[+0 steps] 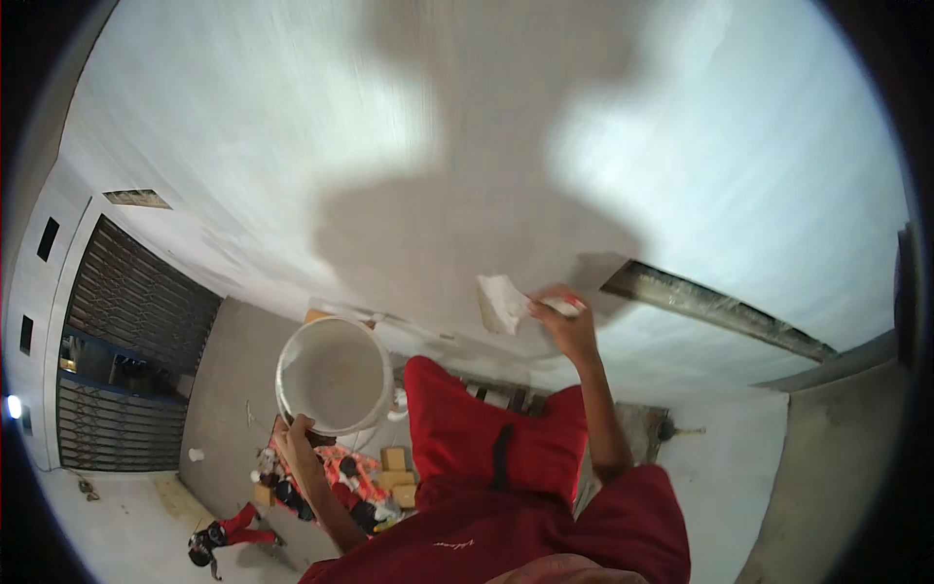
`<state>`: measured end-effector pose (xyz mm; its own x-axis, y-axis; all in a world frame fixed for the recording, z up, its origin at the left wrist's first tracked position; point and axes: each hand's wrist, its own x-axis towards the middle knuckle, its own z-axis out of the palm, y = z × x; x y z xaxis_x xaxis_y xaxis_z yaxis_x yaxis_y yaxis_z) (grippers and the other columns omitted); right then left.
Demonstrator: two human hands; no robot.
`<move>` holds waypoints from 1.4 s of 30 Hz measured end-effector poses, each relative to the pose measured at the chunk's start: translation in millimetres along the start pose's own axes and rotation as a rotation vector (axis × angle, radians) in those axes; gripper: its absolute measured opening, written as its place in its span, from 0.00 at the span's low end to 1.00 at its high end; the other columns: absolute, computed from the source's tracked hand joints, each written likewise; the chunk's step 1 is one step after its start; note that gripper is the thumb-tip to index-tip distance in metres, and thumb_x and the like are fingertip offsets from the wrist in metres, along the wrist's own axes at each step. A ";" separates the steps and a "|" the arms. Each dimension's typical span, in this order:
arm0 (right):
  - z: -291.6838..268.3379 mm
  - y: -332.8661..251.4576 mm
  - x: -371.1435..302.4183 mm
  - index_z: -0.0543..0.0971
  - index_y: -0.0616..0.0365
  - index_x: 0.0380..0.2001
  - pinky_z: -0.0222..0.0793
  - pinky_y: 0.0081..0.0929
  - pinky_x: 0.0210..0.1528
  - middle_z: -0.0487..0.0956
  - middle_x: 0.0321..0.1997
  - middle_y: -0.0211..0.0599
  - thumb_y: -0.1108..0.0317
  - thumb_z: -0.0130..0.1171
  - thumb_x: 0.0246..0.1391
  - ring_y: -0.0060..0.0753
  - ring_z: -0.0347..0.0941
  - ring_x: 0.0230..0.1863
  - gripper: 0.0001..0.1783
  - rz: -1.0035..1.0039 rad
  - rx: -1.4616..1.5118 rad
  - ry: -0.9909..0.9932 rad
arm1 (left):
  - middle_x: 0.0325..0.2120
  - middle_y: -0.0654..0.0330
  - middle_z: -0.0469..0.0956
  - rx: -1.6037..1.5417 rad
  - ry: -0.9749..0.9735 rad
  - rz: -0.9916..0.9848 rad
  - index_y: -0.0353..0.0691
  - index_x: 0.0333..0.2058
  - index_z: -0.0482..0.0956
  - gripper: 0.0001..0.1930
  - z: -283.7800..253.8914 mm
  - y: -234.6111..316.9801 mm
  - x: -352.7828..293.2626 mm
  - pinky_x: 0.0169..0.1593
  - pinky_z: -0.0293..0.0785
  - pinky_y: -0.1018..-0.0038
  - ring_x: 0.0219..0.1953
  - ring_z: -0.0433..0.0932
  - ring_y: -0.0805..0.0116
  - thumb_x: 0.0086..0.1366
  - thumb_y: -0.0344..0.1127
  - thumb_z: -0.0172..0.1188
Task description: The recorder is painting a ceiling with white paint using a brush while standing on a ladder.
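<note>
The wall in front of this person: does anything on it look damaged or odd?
Yes: a long, narrow slot, right of the right hand, interrupts the pale wall. Its dark, patchy look is odd beside the smoother finish. A shorter slot at far left stands out similarly. Whether either is damage, I can't tell.

The left forearm [329,494] slants up toward 11 o'clock, ending in the left hand [297,433] at 8 o'clock, fingers [305,423] curled in a grip. The right elbow [613,473] bends near 5 o'clock; the right forearm [604,409] points almost at 12, the right hand [566,319] closed at 4 o'clock.
</note>
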<state>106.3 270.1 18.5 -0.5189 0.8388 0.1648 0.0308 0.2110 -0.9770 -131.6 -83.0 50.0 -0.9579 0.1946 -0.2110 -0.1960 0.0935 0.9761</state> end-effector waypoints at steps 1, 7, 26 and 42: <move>-4.9 -39.7 -19.3 0.80 0.63 0.31 0.75 0.22 0.40 0.81 0.33 0.33 0.73 0.64 0.52 0.23 0.77 0.36 0.05 0.116 0.252 0.120 | 0.16 0.58 0.72 -0.005 -0.088 0.041 0.30 0.24 0.72 0.07 2.9 13.2 -7.4 0.15 0.74 0.72 0.11 0.72 0.67 0.49 0.29 0.52; -42.1 -162.6 -95.7 0.81 0.65 0.30 0.76 0.27 0.43 0.82 0.35 0.40 0.76 0.66 0.48 0.27 0.78 0.39 0.05 0.002 0.394 0.263 | 0.15 0.57 0.73 0.108 -0.482 -0.020 0.29 0.24 0.73 0.08 51.9 58.2 -33.5 0.15 0.70 0.74 0.12 0.74 0.66 0.49 0.30 0.53; 21.1 -77.4 -104.2 0.81 0.60 0.36 0.71 0.35 0.41 0.80 0.35 0.47 0.68 0.63 0.48 0.44 0.78 0.38 0.11 -0.051 -0.454 -0.225 | 0.20 0.47 0.79 0.591 -0.958 0.309 0.28 0.29 0.80 0.18 172.3 41.6 -53.0 0.35 0.75 0.64 0.25 0.81 0.59 0.48 0.41 0.62; 30.8 -135.2 -158.3 0.79 0.59 0.33 0.71 0.40 0.43 0.76 0.37 0.43 0.63 0.64 0.49 0.48 0.73 0.43 0.12 -0.312 -0.519 0.098 | 0.13 0.50 0.74 0.349 -0.949 -0.035 0.25 0.23 0.72 0.11 175.0 37.3 -53.8 0.21 0.76 0.66 0.13 0.77 0.57 0.48 0.32 0.58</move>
<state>157.9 93.3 120.3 -0.4901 0.7351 0.4684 0.3147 0.6504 -0.6914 -50.7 80.9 88.7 -0.3602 0.8683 -0.3410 -0.0027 0.3646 0.9312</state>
